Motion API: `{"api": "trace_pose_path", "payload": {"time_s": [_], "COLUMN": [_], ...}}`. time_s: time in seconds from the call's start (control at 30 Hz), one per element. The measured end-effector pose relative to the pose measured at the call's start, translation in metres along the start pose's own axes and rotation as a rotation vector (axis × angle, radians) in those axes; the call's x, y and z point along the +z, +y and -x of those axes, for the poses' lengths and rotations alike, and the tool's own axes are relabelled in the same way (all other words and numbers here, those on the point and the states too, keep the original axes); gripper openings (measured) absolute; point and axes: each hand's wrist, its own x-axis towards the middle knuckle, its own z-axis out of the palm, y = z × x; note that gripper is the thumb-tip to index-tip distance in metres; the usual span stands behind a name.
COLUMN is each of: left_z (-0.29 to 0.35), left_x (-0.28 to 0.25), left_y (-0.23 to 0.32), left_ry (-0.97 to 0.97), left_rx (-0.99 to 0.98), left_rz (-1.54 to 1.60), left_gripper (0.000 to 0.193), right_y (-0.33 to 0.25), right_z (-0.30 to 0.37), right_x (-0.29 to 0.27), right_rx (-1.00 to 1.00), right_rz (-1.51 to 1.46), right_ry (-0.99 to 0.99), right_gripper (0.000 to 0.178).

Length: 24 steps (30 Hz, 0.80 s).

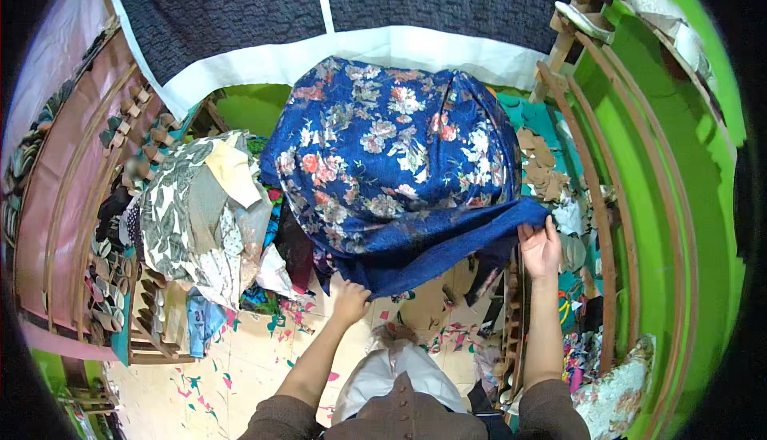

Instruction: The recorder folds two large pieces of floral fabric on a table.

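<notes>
A large blue cloth (pixel 383 144) with white and red flowers is draped over a bulky heap in front of me. Its near edge is folded back and shows a plain dark blue underside. My left hand (pixel 349 298) is closed on this edge at the lower left corner. Farther right and higher, my right hand (pixel 541 244) pinches the other end of the edge between thumb and fingers. Between the two hands the edge slants up to the right. What lies under the cloth is hidden.
Left of the cloth is a pile of fabrics (pixel 188 208) with a pale yellow piece (pixel 232 170) on top. Wooden racks with shoe parts (pixel 112 288) line the left wall. Wooden rails (pixel 591 176) run along the green right wall. Colourful scraps litter the tiled floor (pixel 264 372).
</notes>
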Motion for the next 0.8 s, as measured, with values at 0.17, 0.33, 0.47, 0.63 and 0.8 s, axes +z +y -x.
{"api": "trace_pose_path", "payload": {"time_s": [0.17, 0.33, 0.47, 0.63, 0.8], "left_z": [0.000, -0.009, 0.011, 0.040, 0.060], "left_x": [-0.043, -0.071, -0.069, -0.006, 0.024], "left_y": [0.062, 0.141, 0.122, 0.034, -0.007], "left_ry": [-0.044, 0.052, 0.150, 0.113, -0.186], "left_rx": [-0.247, 0.108, 0.051, -0.137, -0.125], "left_rz": [0.253, 0.420, 0.519, 0.435, 0.164], "left_gripper": [0.016, 0.019, 0.036, 0.051, 0.035], "right_y": [0.066, 0.159, 0.150, 0.096, 0.025], "right_z": [0.025, 0.090, 0.098, 0.131, 0.139], "right_x": [0.006, -0.017, 0.004, 0.057, 0.082], "right_rx": [0.277, 0.960, 0.869, 0.748, 0.473], "right_rz": [0.450, 0.187, 0.283, 0.065, 0.089], "right_ry": [0.240, 0.233, 0.181, -0.095, -0.108], "right_gripper": [0.011, 0.024, 0.032, 0.044, 0.045]}}
